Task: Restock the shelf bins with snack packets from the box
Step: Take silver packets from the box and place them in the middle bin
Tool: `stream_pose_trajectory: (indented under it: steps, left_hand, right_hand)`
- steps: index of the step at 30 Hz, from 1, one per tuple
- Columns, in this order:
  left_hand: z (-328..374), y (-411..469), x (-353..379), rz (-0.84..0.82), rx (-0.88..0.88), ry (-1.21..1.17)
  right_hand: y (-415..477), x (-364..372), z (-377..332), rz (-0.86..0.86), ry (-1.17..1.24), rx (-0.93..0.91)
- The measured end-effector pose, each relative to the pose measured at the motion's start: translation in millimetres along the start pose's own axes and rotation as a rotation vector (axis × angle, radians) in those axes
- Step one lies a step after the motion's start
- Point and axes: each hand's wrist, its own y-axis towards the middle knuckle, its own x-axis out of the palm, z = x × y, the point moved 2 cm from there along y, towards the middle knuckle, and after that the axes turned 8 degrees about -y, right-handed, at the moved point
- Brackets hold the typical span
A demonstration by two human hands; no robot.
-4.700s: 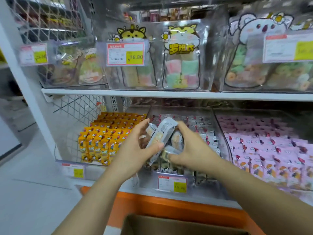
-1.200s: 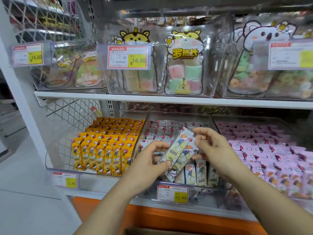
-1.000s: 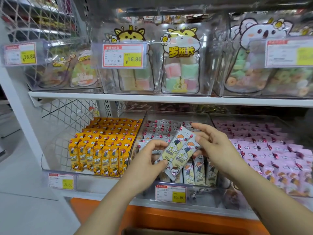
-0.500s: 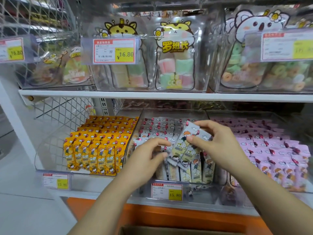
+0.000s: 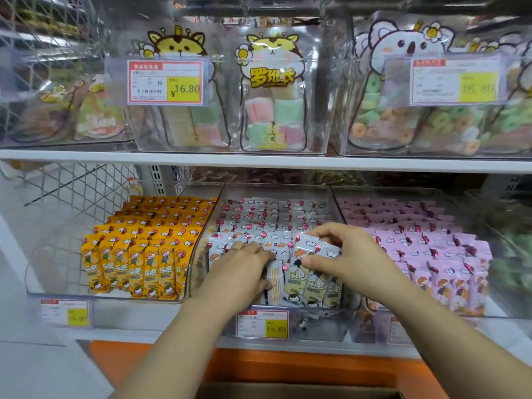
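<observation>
middle bin (image 5: 336,208) holds grey packets (image 5: 305,286) | left hand (image 5: 244,272) fingers curled among front row, grip unclear | right hand (image 5: 345,254) pinches packet (image 5: 316,249) above row | yellow packets (image 5: 144,254) left of bin, pink packets (image 5: 431,249) right | price tag (image 5: 262,323) at bin front | box (image 5: 299,391) below

Two hands: left hand (image 5: 244,269), right hand (image 5: 345,254). Lower shelf: three clear bins in a row, the orange-packet bin (image 5: 43,283), the middle bin (image 5: 276,190) with white/grey packets, the pink-packet bin (image 5: 489,309). Packets per bin too many and too overlapped to count; the orange packets (image 5: 135,263) show about seven across the front row. Upper shelf: three clear bins of candy pouches. Price tags: two readable on the upper bins, the left upper tag (image 5: 165,83) and the right upper tag (image 5: 456,82); three on the lower bins, one partly hidden. One cardboard box (image 5: 299,391) at the bottom edge.
</observation>
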Motion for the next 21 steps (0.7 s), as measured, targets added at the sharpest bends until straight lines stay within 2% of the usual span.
stream_pose_trajectory:
  steps: [4, 10, 14, 21]
  left_hand:
    - [4, 6, 5, -0.077, 0.003, -0.037]
    - [1, 3, 3, -0.090, -0.040, -0.169]
    - [-8, -9, -24, 0.046, -0.077, -0.250]
    - [-20, -35, -60, 0.310, -0.096, -0.302]
  right_hand:
    - [2, -5, 2, 0.037, 0.004, 0.002]
    - [3, -2, 6, -0.021, -0.022, 0.023]
    - [6, -2, 2, -0.038, -0.001, 0.013]
    - [21, 28, -9, -0.174, -0.015, -0.041]
